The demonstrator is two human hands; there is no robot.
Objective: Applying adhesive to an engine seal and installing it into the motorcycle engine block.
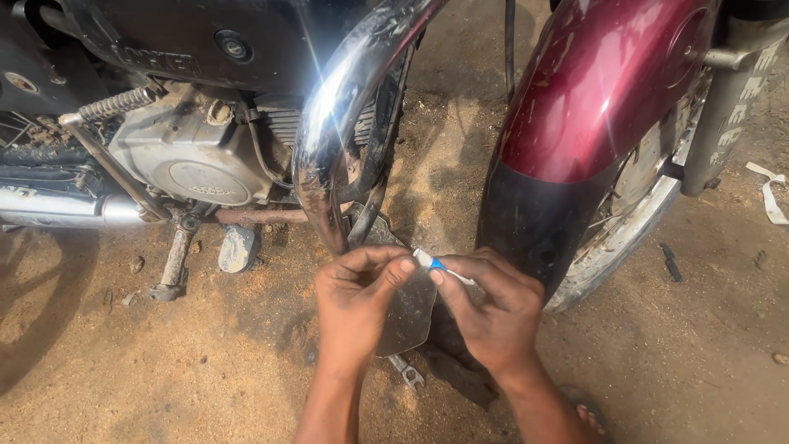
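Note:
My left hand [355, 306] and my right hand [491, 311] meet low in the middle of the view, in front of a motorcycle. Between their fingertips they pinch a small white and blue tube-shaped object [431, 263]. Behind my hands a flat dull metal plate [408, 315] hangs below the chrome crash guard [329, 131]. Directly under the plate, a spanner [406, 372] lies on the sandy ground. The maroon front mudguard [588, 107] stands just right of my right hand.
The grey engine case [193, 164], the kick lever and a footpeg [238, 247] are at left. At right are the front wheel rim [625, 222] and fork leg [723, 115]. Sandy dirt ground [164, 362] lies all around, with a white strip [771, 193] at far right. My toes [590, 415] show at the bottom.

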